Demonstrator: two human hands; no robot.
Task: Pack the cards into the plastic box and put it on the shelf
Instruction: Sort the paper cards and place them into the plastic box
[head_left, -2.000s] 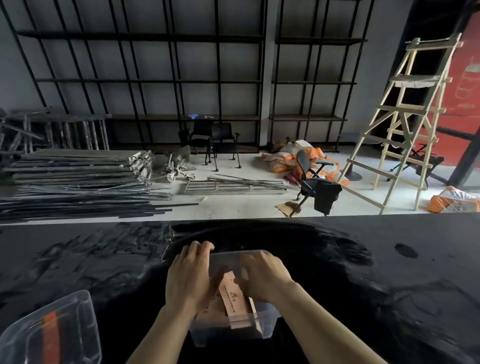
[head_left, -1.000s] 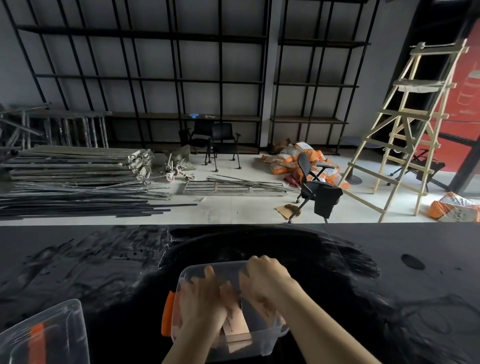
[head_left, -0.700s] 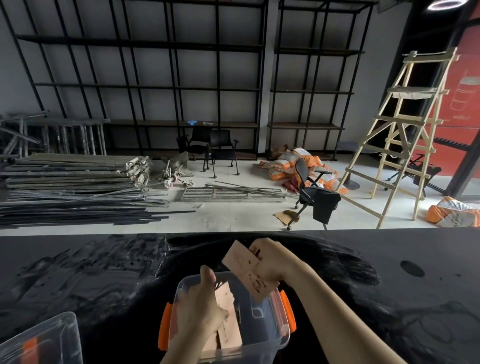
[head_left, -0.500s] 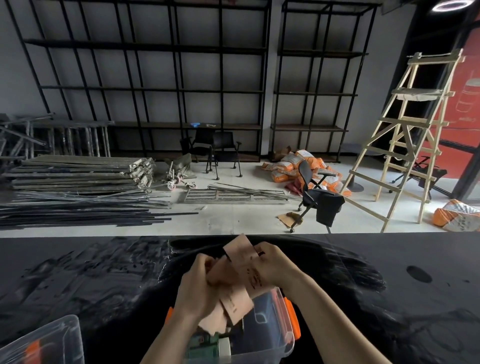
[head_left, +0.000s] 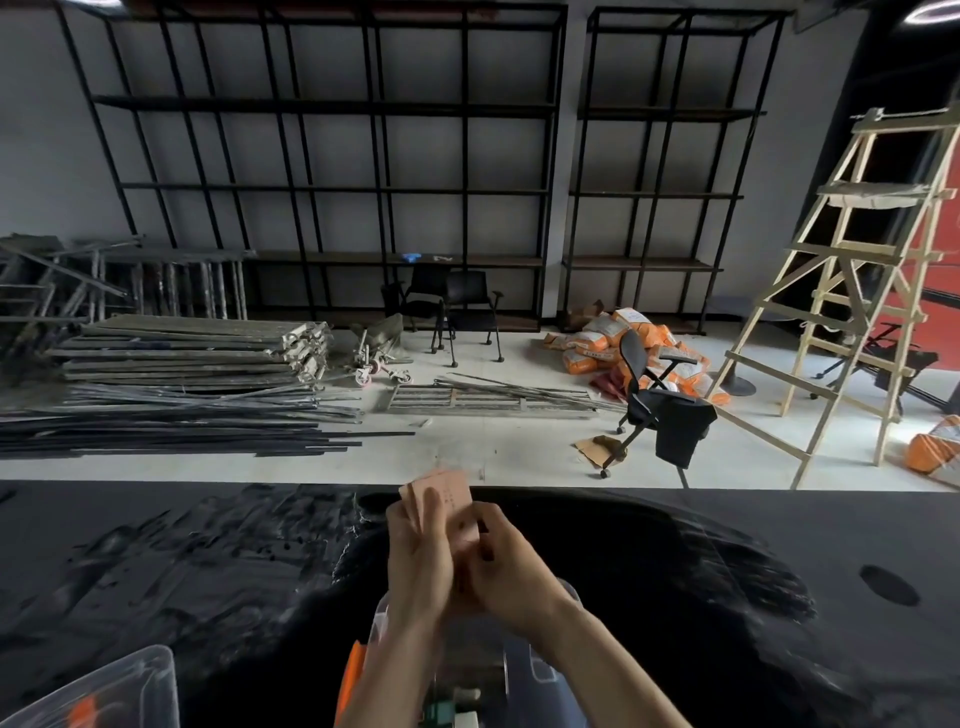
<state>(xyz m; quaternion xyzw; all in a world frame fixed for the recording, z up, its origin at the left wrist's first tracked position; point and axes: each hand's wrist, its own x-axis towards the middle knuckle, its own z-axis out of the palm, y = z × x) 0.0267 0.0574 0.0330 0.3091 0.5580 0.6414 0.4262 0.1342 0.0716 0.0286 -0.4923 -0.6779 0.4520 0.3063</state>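
A stack of pinkish cards (head_left: 448, 500) stands upright above the black table, held between both hands. My left hand (head_left: 420, 558) grips the stack's left side, and my right hand (head_left: 506, 566) presses against its right side. Below my wrists sits the clear plastic box (head_left: 540, 670) with an orange latch (head_left: 349, 675) on its left end. My forearms hide most of the box, and a few small items show inside it near the bottom edge.
A second clear plastic container (head_left: 111, 691) with an orange part lies at the bottom left of the black table (head_left: 156, 561). Beyond the table are black shelving racks (head_left: 332, 187), stacked metal bars, an office chair (head_left: 657, 410) and a wooden ladder (head_left: 857, 291).
Both hands rose out of the box with the cards and brought them together into one upright stack. The view tilted upward, so the box now sits lower in frame.
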